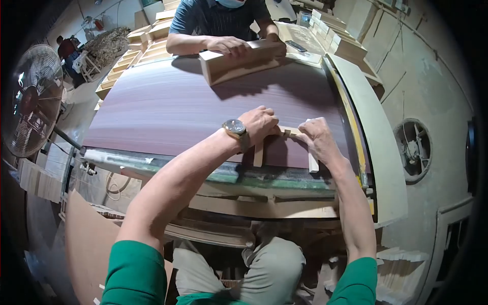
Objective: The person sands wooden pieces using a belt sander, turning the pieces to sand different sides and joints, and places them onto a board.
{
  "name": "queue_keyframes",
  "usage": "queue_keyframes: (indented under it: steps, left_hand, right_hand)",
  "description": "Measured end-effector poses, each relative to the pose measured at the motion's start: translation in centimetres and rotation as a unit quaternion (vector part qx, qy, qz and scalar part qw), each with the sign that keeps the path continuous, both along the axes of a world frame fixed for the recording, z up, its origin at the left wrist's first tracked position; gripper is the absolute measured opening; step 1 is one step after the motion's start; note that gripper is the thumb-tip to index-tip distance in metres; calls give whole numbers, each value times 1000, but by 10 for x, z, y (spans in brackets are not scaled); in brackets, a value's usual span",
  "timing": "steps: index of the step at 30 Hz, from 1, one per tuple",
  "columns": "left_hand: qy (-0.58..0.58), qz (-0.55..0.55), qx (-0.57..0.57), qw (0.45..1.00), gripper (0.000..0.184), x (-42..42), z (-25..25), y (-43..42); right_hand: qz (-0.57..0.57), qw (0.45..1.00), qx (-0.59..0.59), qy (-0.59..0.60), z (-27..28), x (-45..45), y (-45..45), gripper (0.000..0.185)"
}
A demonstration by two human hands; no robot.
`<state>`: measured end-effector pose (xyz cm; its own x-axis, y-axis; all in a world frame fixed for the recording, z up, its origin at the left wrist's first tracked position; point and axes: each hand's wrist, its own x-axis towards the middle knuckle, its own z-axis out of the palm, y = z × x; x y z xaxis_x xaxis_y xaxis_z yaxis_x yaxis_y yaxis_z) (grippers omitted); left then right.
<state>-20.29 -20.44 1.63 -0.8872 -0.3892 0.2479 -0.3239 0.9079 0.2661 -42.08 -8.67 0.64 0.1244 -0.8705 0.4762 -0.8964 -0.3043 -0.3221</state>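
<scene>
My left hand (258, 125), below a wristwatch (235, 128), is closed on the left end of a small wooden frame (291, 132). My right hand (319, 137) is closed on the frame's right corner. One light strip (258, 154) of the frame points toward me under my left hand, and a paler strip (313, 161) does the same under my right hand. The frame lies on the purplish tabletop (168, 112). My fingertips are partly hidden.
Across the table a co-worker (223, 20) holds a long wooden box (239, 63) with both hands. A phone (296, 46) lies behind it. A standing fan (35, 99) is at the left. A yellow strip (351, 122) runs along the right edge.
</scene>
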Motion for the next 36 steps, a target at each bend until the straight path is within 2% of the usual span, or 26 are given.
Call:
queue_keyframes:
  steps: [6,10,13,15,17,19,20,22,24,26,27,28,29,31,32,33,35,36]
  left_hand:
    - [42,4,-28,999,18,9,-15,-57]
    - [53,62,-6,997,18,59,-6,-95]
    - [49,80,-37,995,18,110,-10,-119]
    - [35,124,-44,991,17,146,-4,-115]
    - [13,150,-50,987,16,185,4,-103]
    - [7,166,-58,984,16,230,0,-91]
    - [11,169,-55,984,16,252,-4,-82]
    - [19,181,-46,982,17,286,4,-38]
    - [-45,246,7,968,25,305,26,17]
    - [67,214,93,970,30,320,45,65]
    - [139,195,209,948,37,323,49,84]
    - [208,159,275,925,37,320,58,100]
    - [218,135,271,928,38,311,67,114]
    - [226,116,270,929,39,281,91,140]
    - [198,99,178,959,33,266,98,143]
    - [206,106,173,957,27,254,95,139]
    - [216,110,169,955,23,227,84,123]
    - [256,140,260,921,26,212,81,114]
  right_hand:
    - [-20,999,21,15,-11,9,-55,13]
    - [-12,1000,-7,12,-17,52,-112,10]
    - [21,999,-36,-3,-25,96,-147,13]
    - [55,997,12,-59,-15,132,-157,18]
    - [89,995,-21,-42,-19,168,-164,21]
    - [114,993,-25,-2,-14,207,-158,24]
    - [100,994,31,18,-11,230,-149,26]
    - [143,985,57,73,-12,260,-132,31]
    - [154,981,44,108,-3,273,-98,34]
    - [213,974,70,42,4,263,-68,39]
    - [217,973,67,44,23,251,-54,39]
    - [241,943,221,-64,52,233,-35,39]
    - [252,878,370,-167,70,214,-20,40]
    - [252,848,408,-226,82,186,0,34]
    - [235,836,435,-237,89,174,11,29]
    - [232,837,438,-231,86,159,19,29]
    - [305,747,360,-468,74,129,33,27]
    - [301,750,361,-465,73,116,38,27]
